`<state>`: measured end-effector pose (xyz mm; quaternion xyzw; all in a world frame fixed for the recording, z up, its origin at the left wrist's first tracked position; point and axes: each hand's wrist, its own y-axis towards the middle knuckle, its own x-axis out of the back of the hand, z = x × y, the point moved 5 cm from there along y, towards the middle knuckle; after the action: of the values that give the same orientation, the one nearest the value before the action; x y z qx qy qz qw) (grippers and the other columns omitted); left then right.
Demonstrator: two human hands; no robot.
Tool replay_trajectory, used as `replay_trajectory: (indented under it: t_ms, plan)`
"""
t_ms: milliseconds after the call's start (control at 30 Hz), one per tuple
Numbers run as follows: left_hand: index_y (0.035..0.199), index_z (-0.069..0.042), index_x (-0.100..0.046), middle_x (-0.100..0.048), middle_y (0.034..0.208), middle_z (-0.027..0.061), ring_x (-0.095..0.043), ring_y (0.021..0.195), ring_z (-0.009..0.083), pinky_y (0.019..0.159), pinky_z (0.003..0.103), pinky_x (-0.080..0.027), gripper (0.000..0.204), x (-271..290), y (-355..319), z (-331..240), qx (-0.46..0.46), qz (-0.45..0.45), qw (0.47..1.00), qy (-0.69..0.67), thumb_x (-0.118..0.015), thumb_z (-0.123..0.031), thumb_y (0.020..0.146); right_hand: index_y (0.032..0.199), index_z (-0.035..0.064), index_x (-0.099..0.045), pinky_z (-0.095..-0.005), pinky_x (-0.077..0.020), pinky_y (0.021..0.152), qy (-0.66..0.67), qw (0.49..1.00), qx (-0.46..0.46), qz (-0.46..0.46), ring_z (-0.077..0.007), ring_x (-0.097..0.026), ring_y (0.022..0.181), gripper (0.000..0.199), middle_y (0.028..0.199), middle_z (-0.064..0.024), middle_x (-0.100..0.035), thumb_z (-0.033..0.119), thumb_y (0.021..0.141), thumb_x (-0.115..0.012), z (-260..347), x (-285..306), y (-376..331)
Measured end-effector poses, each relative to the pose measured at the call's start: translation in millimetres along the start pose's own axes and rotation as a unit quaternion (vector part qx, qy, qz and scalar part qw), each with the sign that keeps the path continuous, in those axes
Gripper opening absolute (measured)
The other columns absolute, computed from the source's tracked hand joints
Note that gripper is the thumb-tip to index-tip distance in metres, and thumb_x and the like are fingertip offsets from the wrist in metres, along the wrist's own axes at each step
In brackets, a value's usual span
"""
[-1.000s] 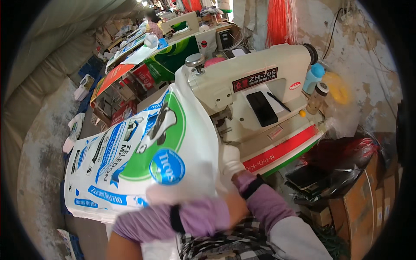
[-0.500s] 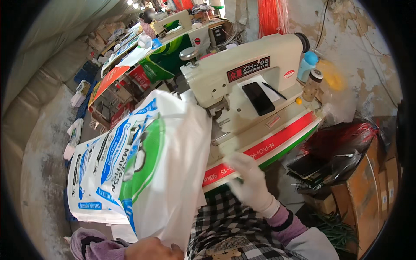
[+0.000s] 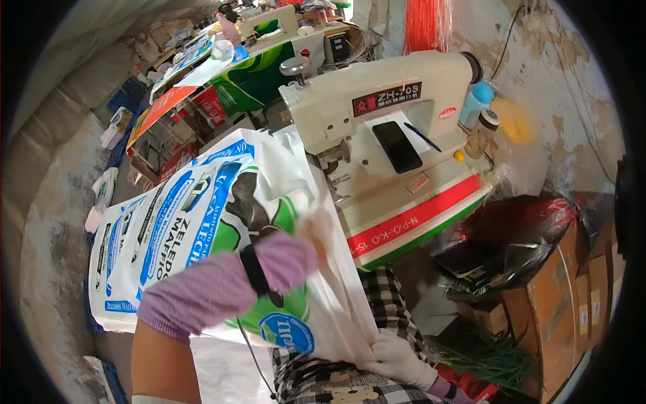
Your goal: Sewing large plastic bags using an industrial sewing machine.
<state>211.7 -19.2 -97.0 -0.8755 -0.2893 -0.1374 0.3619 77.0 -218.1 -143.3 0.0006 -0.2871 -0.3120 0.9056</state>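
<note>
The printed woven sack (image 3: 222, 222) lies draped in front of the cream sewing machine (image 3: 377, 121), just left of its bed. The left hand (image 3: 313, 236) clutches the sack's upper edge; the gloved right hand (image 3: 397, 357) pinches its lower corner, below the machine

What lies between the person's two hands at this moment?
In the head view, the printed woven sack spans the stretch: the left hand grips its upper edge near the sewing machine, the gloved right hand pinches its lower corner. Nothing else lies between.
</note>
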Motion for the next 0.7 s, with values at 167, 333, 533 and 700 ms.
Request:
replay_trajectory:
  t_ms: [167, 333, 533, 700]
  plan:
    - [0.068, -0.016, -0.066, -0.061, 0.071, 0.0025, -0.061, 0.078, 0.0237, 0.071, 0.037, -0.047, 0.016, 165, -87, 19, 0.159, -0.025, 0.708, 0.688, -0.068, -0.032, 0.070, 0.070, 0.0020, -0.065, -0.0357, -0.0453, 0.057, 0.114, 0.976, -0.119, -0.143, -0.0288, -0.058, 0.064, 0.035, 0.067, -0.0144, -0.058, 0.036, 0.075, -0.074, -52, 40, 93]
    - [0.071, -0.006, -0.065, -0.054, 0.060, 0.0100, -0.054, 0.066, 0.0272, 0.078, 0.046, -0.046, 0.026, 103, -200, -105, 0.031, -0.247, 0.686, 0.684, -0.071, -0.031, 0.064, 0.084, -0.0020, -0.064, -0.0338, -0.0480, 0.064, 0.028, 0.991, -0.113, -0.074, -0.0297, -0.061, 0.071, 0.028, 0.074, -0.0161, -0.060, 0.023, 0.075, -0.071, -102, 69, 177]
    - [0.100, -0.001, -0.061, -0.056, 0.064, 0.0076, -0.058, 0.057, 0.0238, 0.055, 0.034, -0.048, 0.026, -58, -144, -90, 0.108, -0.186, 0.826, 0.521, -0.054, -0.012, 0.077, 0.081, 0.0055, -0.066, -0.0356, -0.0490, 0.071, 0.018, 0.970, 0.195, -0.140, -0.0289, -0.061, 0.079, 0.014, 0.084, -0.0102, -0.064, 0.011, 0.069, -0.066, -88, 40, 176]
    - [0.118, -0.004, -0.056, -0.065, 0.096, 0.0126, -0.064, 0.085, 0.0295, 0.076, 0.036, -0.052, 0.047, -31, -152, -85, -0.128, -0.268, 0.932, 0.210, -0.067, -0.009, 0.072, 0.083, 0.0091, -0.066, -0.0374, -0.0499, 0.070, -0.020, 0.993, 0.084, -0.083, -0.0266, -0.062, 0.080, 0.012, 0.085, -0.0088, -0.064, 0.009, 0.071, -0.064, -44, -4, 122]
